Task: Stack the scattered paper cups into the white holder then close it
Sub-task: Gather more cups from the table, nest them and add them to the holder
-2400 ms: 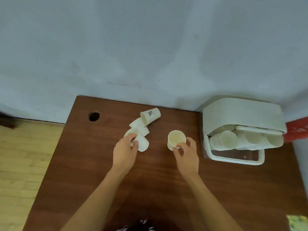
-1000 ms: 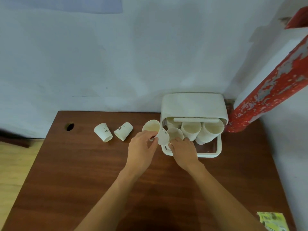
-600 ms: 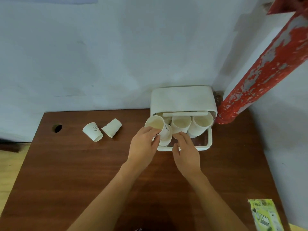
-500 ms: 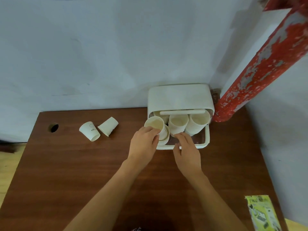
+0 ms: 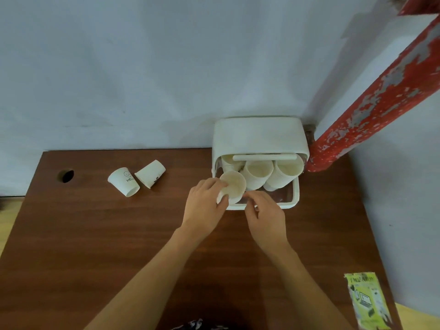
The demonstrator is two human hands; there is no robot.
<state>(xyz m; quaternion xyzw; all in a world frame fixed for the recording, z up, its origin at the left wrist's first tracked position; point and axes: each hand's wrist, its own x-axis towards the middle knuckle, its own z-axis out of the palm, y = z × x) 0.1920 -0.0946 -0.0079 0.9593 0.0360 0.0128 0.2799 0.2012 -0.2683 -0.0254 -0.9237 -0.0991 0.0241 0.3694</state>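
Gripping a paper cup (image 5: 232, 189) at the front left corner of the white holder (image 5: 259, 136), with the left hand (image 5: 206, 206) curled round the cup's left side and the open mouth tilted up toward the camera. Touching the same cup from the right and below with the right hand (image 5: 265, 214), index finger and thumb drawn close together at the cup's lower rim; hard to tell whether pinching the cup or only brushing it. Sitting nearly together, the two hands, with just the cup between them.

Standing at the far right of the brown table (image 5: 119, 246), against the pale wall (image 5: 142, 67), with lid raised and front open. Leaning forward inside it, further cup stacks (image 5: 258, 172), mouths toward the camera, under a white bar across the opening. Resting just over the holder's low front rim, the held cup, beside the leftmost stack.

Lying on their sides well to the left of both hands, two loose cups (image 5: 137, 178), touching each other, one printed with a smiley mark. Beyond them, near the table's far left corner, a round hole (image 5: 66, 175). Rising diagonally at the right of the holder, a peeling red pipe (image 5: 371, 103). At the near right edge of the table, a green packet (image 5: 366, 303).
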